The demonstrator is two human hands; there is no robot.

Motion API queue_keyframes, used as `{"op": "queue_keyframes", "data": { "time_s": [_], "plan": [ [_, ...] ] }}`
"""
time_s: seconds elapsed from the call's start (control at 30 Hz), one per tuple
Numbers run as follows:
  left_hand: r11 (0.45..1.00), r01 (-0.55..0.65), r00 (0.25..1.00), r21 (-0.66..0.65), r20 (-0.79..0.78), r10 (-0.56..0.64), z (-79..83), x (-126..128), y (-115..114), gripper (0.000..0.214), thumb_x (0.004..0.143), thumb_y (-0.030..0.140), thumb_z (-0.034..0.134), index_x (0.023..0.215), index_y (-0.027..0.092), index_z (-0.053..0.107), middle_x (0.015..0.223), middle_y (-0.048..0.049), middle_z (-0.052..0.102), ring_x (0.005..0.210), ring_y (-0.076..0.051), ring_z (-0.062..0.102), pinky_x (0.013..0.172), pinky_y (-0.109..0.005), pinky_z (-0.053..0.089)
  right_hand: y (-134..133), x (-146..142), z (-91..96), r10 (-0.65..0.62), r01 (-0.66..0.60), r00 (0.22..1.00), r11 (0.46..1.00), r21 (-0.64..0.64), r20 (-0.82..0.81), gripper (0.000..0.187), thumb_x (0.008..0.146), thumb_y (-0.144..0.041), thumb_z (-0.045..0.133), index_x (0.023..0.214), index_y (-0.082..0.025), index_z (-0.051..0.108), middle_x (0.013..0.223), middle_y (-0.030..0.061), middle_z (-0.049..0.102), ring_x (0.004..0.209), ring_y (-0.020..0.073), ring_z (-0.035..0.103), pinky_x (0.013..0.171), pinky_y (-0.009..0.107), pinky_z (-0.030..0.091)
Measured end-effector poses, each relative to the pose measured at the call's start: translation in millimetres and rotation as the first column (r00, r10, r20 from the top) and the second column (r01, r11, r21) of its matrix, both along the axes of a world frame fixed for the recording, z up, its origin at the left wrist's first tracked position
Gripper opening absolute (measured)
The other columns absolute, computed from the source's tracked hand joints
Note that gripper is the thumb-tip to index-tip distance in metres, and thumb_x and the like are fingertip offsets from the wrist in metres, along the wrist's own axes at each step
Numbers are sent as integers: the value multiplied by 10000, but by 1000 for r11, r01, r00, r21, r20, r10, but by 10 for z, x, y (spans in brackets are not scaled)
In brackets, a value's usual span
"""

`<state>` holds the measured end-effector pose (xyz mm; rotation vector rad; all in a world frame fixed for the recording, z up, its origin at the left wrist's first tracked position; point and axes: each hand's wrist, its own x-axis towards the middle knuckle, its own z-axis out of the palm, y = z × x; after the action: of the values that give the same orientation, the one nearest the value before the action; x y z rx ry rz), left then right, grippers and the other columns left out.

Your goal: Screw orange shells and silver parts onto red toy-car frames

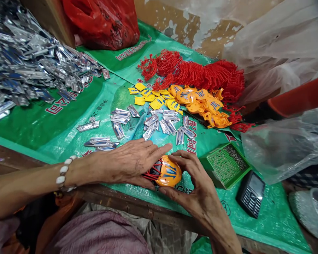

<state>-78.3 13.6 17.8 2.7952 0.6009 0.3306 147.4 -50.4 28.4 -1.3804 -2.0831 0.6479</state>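
A small toy car body (170, 171) with an orange, blue-striped hood and a red bar frame lies between my hands near the table's front edge. My left hand (127, 162), a white beaded bracelet at its wrist, covers the red frame end and grips it; much of that end is hidden. With thumb and fingers, my right hand (193, 183) pinches the rounded orange end. Just beyond are scattered silver stickered strips (151, 123), yellow stickered panels (157, 102), a heap of orange hoods (201, 100) and piled red plastic frames (198, 72).
A large heap of silver strips (29, 60) covers the left side. Behind it sits a red plastic bag (103, 21). To my right are a green box (214, 173) of small metal pieces, a keypad phone (251, 194), an orange-and-black tool (296, 97) and a clear tub (312, 211).
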Motion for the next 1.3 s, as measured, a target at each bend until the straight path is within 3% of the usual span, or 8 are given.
{"op": "queue_keyframes", "data": {
  "time_s": [0.2, 0.4, 0.8, 0.97, 1.03, 1.13, 1.2, 1.3],
  "plan": [
    [1000, 1, 1000, -15, -30, -1, 85, 69, 24, 656, 954, 615, 463, 1338, 85, 422, 1083, -140, 648, 948, -257, 608, 813, -352, 472, 59, -3, 51, -5, 3, 1000, 997, -80, -19, 450, 758, -368, 781, 1137, -233, 580, 1161, 85, 640, 1103, 245, 618, 944, 393, 536],
    [995, -13, 1000, 95, 5, 13, 44, 42, 16, 589, 1005, 595, 322, 1200, 81, 534, 1057, -150, 651, 928, -258, 606, 817, -375, 487, 23, -24, -67, -69, 51, 985, 992, -116, -158, 532, 673, -377, 843, 1123, -222, 608, 1151, 82, 653, 1110, 250, 609, 959, 391, 521],
    [988, 15, 999, 156, -42, -8, 22, 43, 36, 648, 1011, 551, 333, 1416, 47, 343, 1003, -133, 631, 852, -270, 597, 741, -388, 487, -35, 2, -154, -69, 1, 909, 986, -165, -411, 560, 736, -330, 813, 1262, -282, 628, 1235, 71, 641, 1183, 216, 593, 1016, 387, 501],
    [993, 4, 999, 117, -36, 0, 41, 36, 34, 622, 1003, 576, 354, 1375, 80, 395, 987, -110, 629, 863, -253, 601, 761, -370, 481, -68, -35, -163, -130, 13, 866, 971, -239, -483, 606, 696, -259, 844, 1261, -316, 632, 1270, 50, 611, 1217, 207, 566, 1044, 359, 469],
    [995, -1, 1000, 101, -25, 3, 44, 35, 35, 595, 1004, 570, 357, 1358, 95, 418, 972, -102, 625, 848, -252, 600, 749, -370, 476, -107, -52, -138, -233, 14, 808, 926, -378, -541, 628, 698, -277, 837, 1282, -326, 609, 1323, 48, 583, 1208, 208, 575, 1027, 357, 480],
    [997, -1, 1000, 83, -16, 2, 37, 35, 38, 572, 1011, 571, 324, 1330, 110, 438, 970, -103, 619, 840, -258, 599, 722, -371, 471, -154, -79, -72, -524, 66, 643, 764, -642, -558, 561, 728, -405, 798, 1241, -266, 619, 1175, 69, 663, 1004, 186, 662, 883, 323, 546],
    [997, 4, 1000, 82, -19, -3, 30, 35, 40, 581, 1013, 575, 304, 1336, 109, 427, 976, -104, 615, 840, -262, 597, 718, -378, 473, -166, -100, -31, -643, 74, 568, 662, -746, -514, 439, 721, -455, 791, 1069, -205, 692, 946, 51, 709, 837, 153, 669, 787, 269, 543],
    [996, 11, 1000, 89, -16, -10, 22, 39, 37, 591, 1014, 577, 287, 1342, 103, 416, 967, -102, 616, 823, -262, 597, 712, -386, 479, -164, -139, 0, -690, 10, 509, 603, -797, -515, 342, 652, -467, 830, 765, -165, 713, 733, 16, 681, 635, 108, 607, 629, 213, 492]
  ]
}}
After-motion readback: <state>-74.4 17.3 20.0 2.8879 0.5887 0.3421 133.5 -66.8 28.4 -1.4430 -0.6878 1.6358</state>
